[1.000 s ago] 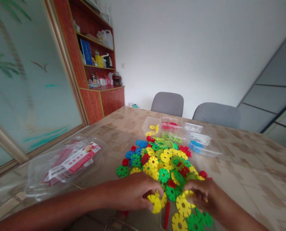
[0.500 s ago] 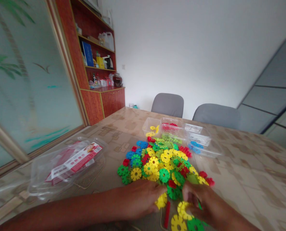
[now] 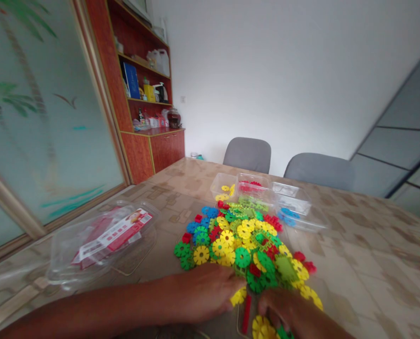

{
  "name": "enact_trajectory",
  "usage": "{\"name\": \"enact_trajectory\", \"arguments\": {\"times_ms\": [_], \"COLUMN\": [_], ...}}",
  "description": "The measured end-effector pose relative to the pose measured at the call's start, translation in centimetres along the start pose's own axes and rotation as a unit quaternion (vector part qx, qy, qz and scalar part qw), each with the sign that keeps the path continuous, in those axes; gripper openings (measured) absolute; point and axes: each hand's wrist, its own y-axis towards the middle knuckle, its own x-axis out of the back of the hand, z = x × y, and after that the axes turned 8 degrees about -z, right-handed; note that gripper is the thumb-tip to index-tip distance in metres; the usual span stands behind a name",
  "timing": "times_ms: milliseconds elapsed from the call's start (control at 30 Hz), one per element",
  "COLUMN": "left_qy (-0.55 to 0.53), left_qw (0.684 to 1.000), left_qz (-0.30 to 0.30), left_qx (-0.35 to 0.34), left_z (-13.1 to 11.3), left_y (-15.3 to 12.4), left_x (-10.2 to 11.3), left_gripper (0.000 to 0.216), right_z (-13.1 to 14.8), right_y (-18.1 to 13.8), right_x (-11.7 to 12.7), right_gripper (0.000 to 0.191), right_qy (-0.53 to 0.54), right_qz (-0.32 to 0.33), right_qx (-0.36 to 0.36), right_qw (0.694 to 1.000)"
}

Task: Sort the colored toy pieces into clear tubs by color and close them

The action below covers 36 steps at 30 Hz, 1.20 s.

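Note:
My left hand [image 3: 213, 292] reaches in from the left, its fingers closed on a yellow notched disc [image 3: 238, 296] at the near edge of a heap. My right hand [image 3: 289, 308] has curled fingers just above yellow notched discs [image 3: 261, 327] near the bottom edge; its fingertips are partly hidden, so what they hold is unclear. A green disc [image 3: 284, 333] shows beneath it. Between my hands lies a red strip [image 3: 246, 314]. Beyond them is the heap of interlocking discs, including a green disc [image 3: 242, 257], a red square piece [image 3: 255, 270] and a yellow disc [image 3: 201, 254].
Behind the heap stand clear plastic boxes holding yellow discs [image 3: 225, 188], red pieces [image 3: 248, 187] and blue discs [image 3: 288, 214]. At left, a clear container [image 3: 59, 256] holds a red-and-white label [image 3: 114, 238]. Two grey chairs [image 3: 248, 153] stand past the table [image 3: 365, 254].
My right hand has moved down and slightly left, bringing a yellow disc to the one at the bottom edge. Discs on the heap's right side are uncovered. My left hand has barely moved.

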Motion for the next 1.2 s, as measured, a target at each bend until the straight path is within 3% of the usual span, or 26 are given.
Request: {"name": "enact_trajectory", "arguments": {"times_ms": [167, 400, 633, 800, 1000, 1100, 1200], "left_qy": [0.052, 0.001, -0.054, -0.085, -0.119, -0.168, -0.285], "left_qw": [0.999, 1.000, 0.998, 0.995, 0.984, 0.965, 0.932], "left_qz": [0.005, 0.008, 0.023, 0.001, -0.090, -0.142, -0.149], "left_qx": [-0.008, 0.019, 0.018, 0.042, 0.094, 0.139, 0.170], "left_z": [-0.4, 0.2, -0.4, -0.3, 2.8, 5.4, 7.4], "left_y": [0.5, 0.1, -0.1, -0.1, 0.0, 0.5, 0.9], "left_x": [-0.5, -0.4, 0.8, 0.6, 2.9, 4.1, 4.5], "left_gripper": [0.018, 0.039, 0.042, 0.046, 0.019, 0.016, 0.020], "right_z": [-0.6, -1.3, -1.3, -0.9, -0.1, -0.3, -0.8], "right_y": [0.4, 1.2, 3.7, 7.5, 12.5, 13.1, 12.8], "right_x": [-0.6, -0.9, 2.5, 2.6, 0.7, 0.1, 0.3], "right_gripper": [0.023, 0.024, 0.010, 0.008, 0.017, 0.020, 0.018], "right_qy": [0.002, 0.088, 0.064, 0.054, 0.012, 0.011, 0.030], "right_qz": [0.015, 0.037, -0.097, -0.119, -0.103, -0.107, -0.111], "right_qx": [0.023, -0.006, -0.014, 0.014, 0.044, 0.041, 0.030], "right_qw": [1.000, 0.995, 0.993, 0.991, 0.994, 0.993, 0.993]}}
